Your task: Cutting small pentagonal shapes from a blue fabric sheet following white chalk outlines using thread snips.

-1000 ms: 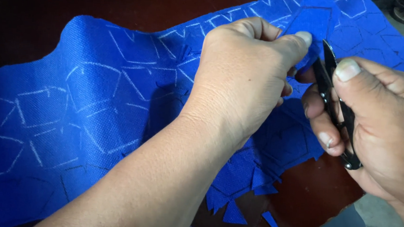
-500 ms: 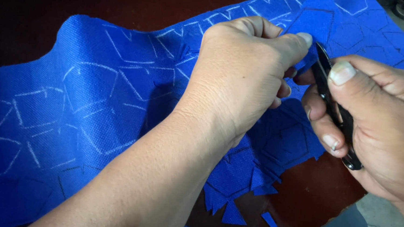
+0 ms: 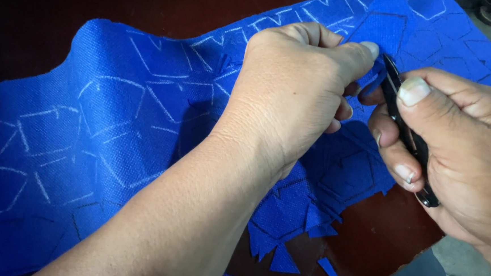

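Left hand [image 3: 299,90] hides snips' [image 3: 407,139] blades in blue cloth [image 3: 115,130].

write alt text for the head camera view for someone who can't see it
A person's left hand pinches the edge of a blue woven fabric sheet marked with white chalk outlines, while the right hand holds small black snips at that edge. Small blue fabric offcuts lie on the dark reddish-brown table.

The left hand [image 3: 299,96] is covering the blue cloth [image 3: 115,130] where the snips [image 3: 407,139] are meeting it; their blade tips are hiding there. The picture's edges are cutting off the cloth.
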